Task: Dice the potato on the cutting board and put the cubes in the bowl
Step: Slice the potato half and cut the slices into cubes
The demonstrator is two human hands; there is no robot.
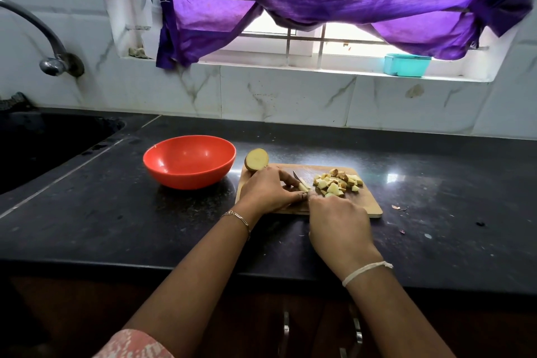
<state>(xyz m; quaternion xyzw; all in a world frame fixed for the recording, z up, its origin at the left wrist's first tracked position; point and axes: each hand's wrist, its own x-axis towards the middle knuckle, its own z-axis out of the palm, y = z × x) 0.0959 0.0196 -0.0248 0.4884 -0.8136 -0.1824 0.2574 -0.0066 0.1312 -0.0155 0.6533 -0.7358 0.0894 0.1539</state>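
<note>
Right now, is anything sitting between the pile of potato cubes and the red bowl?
Yes. Between the cubes and the bowl are the left hand, the knife blade and the uncut potato half at the cutting board's far-left corner.

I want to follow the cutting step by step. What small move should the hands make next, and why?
Probably press the knife down through the potato strip that the left hand pins on the cutting board. The blade sits over the strip, the right hand grips the handle, cubes lie piled alongside, and the bowl is empty.
</note>
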